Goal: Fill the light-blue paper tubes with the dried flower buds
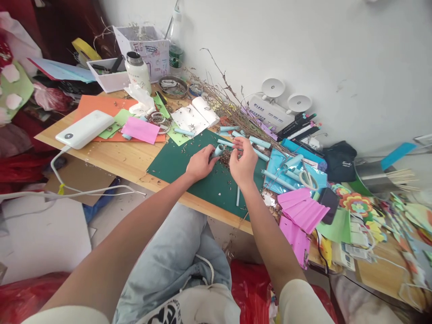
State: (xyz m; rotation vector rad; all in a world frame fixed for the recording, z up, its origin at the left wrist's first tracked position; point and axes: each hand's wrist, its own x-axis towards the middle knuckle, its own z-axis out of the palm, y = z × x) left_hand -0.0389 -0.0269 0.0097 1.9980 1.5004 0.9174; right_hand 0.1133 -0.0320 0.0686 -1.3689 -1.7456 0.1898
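My left hand rests on a dark green cutting mat and grips a small light-blue rolled paper tube, its open end tilted up. My right hand is beside it with fingers pinched above a heap of dry brown plant bits on the mat. What the pinch holds is too small to make out. More blue paper tubes lie just beyond the hands, next to a bundle of dry twigs.
The wooden table carries a white power bank, pink paper, orange sheet, an open notebook, a flask and white boxes. Right of the mat lie scissors, folded pink paper, markers and paper flowers. A white wall is behind.
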